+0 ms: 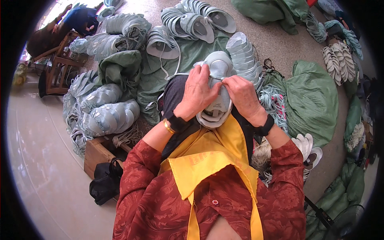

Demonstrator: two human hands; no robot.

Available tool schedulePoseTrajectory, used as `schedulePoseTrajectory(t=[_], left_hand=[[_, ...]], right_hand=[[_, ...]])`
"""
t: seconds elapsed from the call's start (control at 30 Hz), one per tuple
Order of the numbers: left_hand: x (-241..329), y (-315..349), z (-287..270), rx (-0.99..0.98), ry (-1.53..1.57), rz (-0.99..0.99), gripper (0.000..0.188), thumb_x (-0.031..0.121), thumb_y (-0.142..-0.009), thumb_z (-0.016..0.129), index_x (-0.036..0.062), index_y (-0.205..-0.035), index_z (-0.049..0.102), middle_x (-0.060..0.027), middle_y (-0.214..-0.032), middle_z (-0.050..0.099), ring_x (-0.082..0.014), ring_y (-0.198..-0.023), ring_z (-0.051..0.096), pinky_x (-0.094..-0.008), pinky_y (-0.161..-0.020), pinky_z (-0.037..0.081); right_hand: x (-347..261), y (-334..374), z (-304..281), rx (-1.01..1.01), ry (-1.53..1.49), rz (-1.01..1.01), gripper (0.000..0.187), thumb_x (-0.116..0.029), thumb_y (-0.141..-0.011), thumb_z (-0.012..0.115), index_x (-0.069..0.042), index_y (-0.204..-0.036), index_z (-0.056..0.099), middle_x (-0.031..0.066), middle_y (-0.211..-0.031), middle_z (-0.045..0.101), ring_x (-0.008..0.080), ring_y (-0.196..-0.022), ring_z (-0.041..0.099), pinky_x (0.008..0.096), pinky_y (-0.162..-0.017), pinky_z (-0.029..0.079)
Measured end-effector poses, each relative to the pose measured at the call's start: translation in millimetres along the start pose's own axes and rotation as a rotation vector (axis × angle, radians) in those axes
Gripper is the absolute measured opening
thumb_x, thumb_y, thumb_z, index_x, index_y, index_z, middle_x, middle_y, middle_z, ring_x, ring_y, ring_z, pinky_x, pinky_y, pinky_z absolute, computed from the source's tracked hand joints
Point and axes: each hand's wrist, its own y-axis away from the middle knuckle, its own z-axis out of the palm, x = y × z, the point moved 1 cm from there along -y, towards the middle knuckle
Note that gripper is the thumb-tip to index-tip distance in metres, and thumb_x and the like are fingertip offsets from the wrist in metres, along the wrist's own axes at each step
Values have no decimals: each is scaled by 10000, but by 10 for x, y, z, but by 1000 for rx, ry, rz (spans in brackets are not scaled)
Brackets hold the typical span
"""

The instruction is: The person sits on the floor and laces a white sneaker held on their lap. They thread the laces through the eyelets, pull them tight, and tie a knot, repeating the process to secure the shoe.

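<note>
Shoe (218, 70), pale grey with a mesh tongue, lies in the person's lap in the head view, its toe pointing far and its heel near, against the yellow apron (204, 172). Left hand (201, 93) lies over the left side of the shoe, its thumb reaching across the tongue; whether its fingertips are closed on anything, I cannot tell. Right hand (243, 95) is at the right side, thumb and forefinger together, pinching a lace above the tongue; the two hands are close but apart. A loose white lace (178, 74) runs out to the left from beside the left hand. Each wrist bears a black band, and the left one a gold bracelet (169, 127) too. Beyond the lap, a green cloth (154, 78) is spread on the floor (264, 20), with stacked uppers (196, 26) at its far edge. Another pale stack (242, 54) stands just right of the shoe's toe, and more bundles (110, 116) lie to the left. On the right are a tangle of pale blue cords (272, 98) and a bulging green bag (314, 100). Near left, a black bag (105, 184) rests against a wooden box (96, 156); a wooden chair (60, 70) stands far left.
</note>
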Motion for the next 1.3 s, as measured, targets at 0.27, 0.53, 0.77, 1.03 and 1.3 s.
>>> schedulePoseTrajectory(t=[0.27,0.53,0.77,1.03,1.3], left_hand=[[-122,11,-271,-148,47,183,355,103,-807,683,-4,-1102,517,-187,-1024,546,-398,-990,558,-462,-885,478],[-161,9,-119,-81,-56,147,325,38,-815,626,-28,-1110,506,-236,-1041,538,-431,-1013,532,-501,-884,453],[-156,96,-95,-2,26,185,249,-3,-854,576,-67,-1084,502,-268,-1043,521,-447,-1001,503,-524,-880,440],[-168,100,-33,26,-27,180,179,-18,-889,547,-15,-1065,514,-224,-1030,523,-421,-1003,514,-494,-876,440],[-197,86,-41,60,86,175,190,-48,-828,556,-34,-1014,520,-232,-982,555,-434,-969,536,-510,-848,450]], right_hand=[[-92,-54,-47,49,50,-16,60,-44,-883,673,-27,-925,634,108,-893,611,301,-869,665,391,-745,561],[-245,-68,-90,51,-269,23,87,-52,-935,666,-17,-953,588,145,-888,607,359,-858,657,442,-722,524],[-316,-168,-4,61,-371,155,74,-54,-922,682,-3,-957,640,178,-897,667,388,-852,676,459,-736,532],[-285,-257,194,10,-134,134,96,-99,-923,687,-8,-953,691,179,-906,684,386,-863,690,467,-746,559],[-292,-251,231,21,-127,122,80,-90,-925,676,-12,-935,660,184,-886,668,395,-852,679,476,-734,553]])
